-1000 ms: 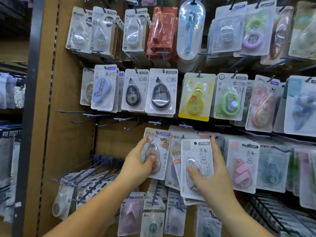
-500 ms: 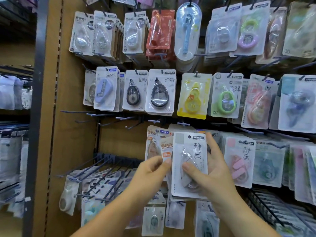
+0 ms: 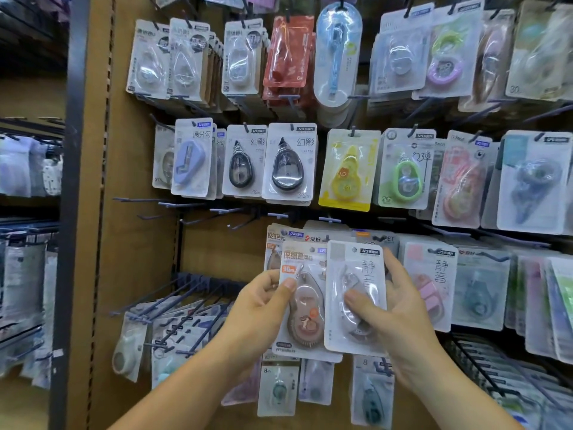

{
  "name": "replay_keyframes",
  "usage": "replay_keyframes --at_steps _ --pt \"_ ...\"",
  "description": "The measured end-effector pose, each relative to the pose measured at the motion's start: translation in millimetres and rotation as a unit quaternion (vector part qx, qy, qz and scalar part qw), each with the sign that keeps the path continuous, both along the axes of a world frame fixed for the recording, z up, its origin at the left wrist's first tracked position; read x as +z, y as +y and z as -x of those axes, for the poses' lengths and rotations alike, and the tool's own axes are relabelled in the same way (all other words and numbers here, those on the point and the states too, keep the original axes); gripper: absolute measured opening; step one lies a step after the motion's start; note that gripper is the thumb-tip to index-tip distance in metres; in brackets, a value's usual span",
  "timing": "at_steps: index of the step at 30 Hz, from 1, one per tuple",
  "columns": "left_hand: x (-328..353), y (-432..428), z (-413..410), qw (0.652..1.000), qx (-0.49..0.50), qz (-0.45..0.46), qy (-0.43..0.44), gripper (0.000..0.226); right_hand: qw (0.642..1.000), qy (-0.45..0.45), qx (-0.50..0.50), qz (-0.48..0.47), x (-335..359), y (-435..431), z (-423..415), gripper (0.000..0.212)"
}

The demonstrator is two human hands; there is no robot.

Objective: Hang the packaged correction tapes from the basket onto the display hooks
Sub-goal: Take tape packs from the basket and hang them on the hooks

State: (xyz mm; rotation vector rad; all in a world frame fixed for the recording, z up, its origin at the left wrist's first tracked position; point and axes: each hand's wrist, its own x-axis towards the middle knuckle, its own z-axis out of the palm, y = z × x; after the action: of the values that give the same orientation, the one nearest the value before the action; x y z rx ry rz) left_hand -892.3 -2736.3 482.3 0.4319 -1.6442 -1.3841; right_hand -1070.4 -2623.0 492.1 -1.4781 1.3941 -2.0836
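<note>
My left hand [image 3: 263,308] pinches a pack holding a brown correction tape [image 3: 305,308] with orange lettering, thumb on its front. My right hand [image 3: 393,315] grips a white pack with a clear grey correction tape [image 3: 356,293], thumb across the blister, fingers behind. The two packs sit side by side, slightly overlapping, in front of the third row of the display. More brown-tape packs [image 3: 276,240] hang right behind them. Bare hooks [image 3: 192,204] stick out to the left of that row. No basket is in view.
The brown pegboard wall [image 3: 133,237] carries rows of hanging tape packs, such as a yellow one [image 3: 347,172] and black ones [image 3: 288,166]. Long bare hooks [image 3: 186,296] jut out at lower left. A dark metal upright [image 3: 69,212] bounds the left side.
Both hands came together and moved toward me. My left hand drew the brown-tape pack off the row, now beside the white pack in my right hand.
</note>
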Motion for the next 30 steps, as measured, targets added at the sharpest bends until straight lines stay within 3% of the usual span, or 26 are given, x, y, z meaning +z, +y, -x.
replay_keyframes --at_steps 6,9,13,16,25,30 --pt "-10 1 0 0.999 -0.048 -0.015 0.0 0.028 0.998 0.025 -0.049 -0.014 0 -9 -8 0.086" --pt "-6 -11 -5 0.999 0.006 0.033 0.022 0.039 0.996 0.049 -0.068 -0.014 11 -16 -18 0.092" --pt "4 -31 -11 0.991 0.102 0.087 0.028 0.073 0.996 0.062 -0.068 -0.01 21 -25 -31 0.099" --pt "7 -41 -9 0.987 0.105 0.12 -0.002 0.066 0.996 0.067 -0.057 -0.022 23 -31 -36 0.103" --pt "-3 -70 10 0.991 0.084 0.099 -0.031 0.063 0.996 0.061 -0.051 -0.028 24 -43 -30 0.105" --pt "-3 -86 19 0.98 0.15 0.129 -0.035 0.061 0.993 0.097 -0.056 -0.037 19 -47 -28 0.101"
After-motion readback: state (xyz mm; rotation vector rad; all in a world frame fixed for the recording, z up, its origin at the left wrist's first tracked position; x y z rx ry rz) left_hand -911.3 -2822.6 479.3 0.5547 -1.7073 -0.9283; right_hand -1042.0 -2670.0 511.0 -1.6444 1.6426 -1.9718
